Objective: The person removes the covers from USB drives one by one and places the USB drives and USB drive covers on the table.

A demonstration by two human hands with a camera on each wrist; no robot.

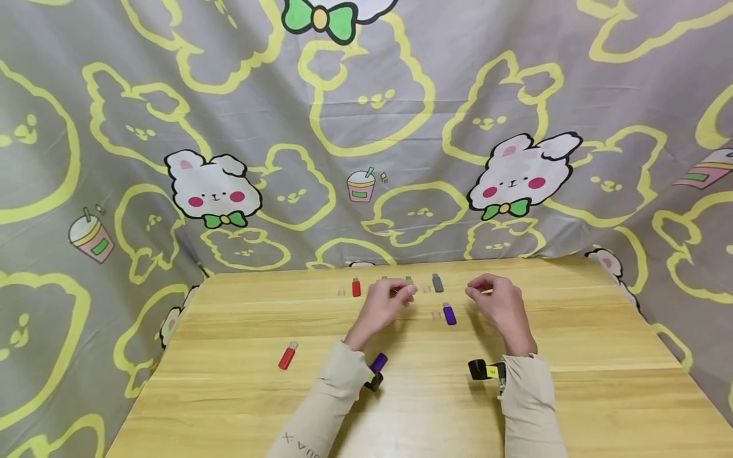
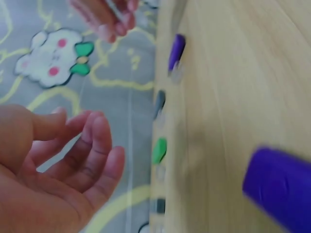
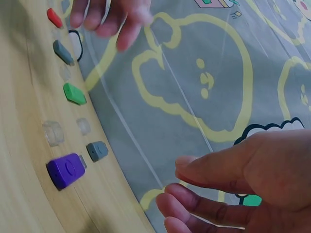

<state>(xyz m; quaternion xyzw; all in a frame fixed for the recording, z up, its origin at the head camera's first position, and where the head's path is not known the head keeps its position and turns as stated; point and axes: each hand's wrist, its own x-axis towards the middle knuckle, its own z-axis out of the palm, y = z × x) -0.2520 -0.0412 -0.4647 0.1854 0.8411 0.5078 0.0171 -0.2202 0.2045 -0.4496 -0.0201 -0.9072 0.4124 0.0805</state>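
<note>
My left hand (image 1: pixel 389 301) hovers over the back of the table, fingers loosely bent and holding nothing. Across from it hangs my right hand (image 1: pixel 499 301), also with nothing between thumb and fingers. Between them lies a purple USB flash drive (image 1: pixel 449 314) with a clear cap (image 1: pixel 436 315) beside it. A back row holds a red flash drive (image 1: pixel 356 287), a green flash drive (image 3: pixel 74 93) and two grey flash drives, one (image 3: pixel 97 151) behind the purple one, the other (image 3: pixel 63 52) past the green. In the head view, the left hand partly covers this row.
Another purple flash drive (image 1: pixel 379 362) lies by the left wrist camera. Further left is a second red flash drive (image 1: pixel 288 355), its metal plug bare. More clear caps (image 1: pixel 342 292) lie along the back row. A patterned curtain (image 1: pixel 366 127) hangs behind the wooden table (image 1: pixel 601 394).
</note>
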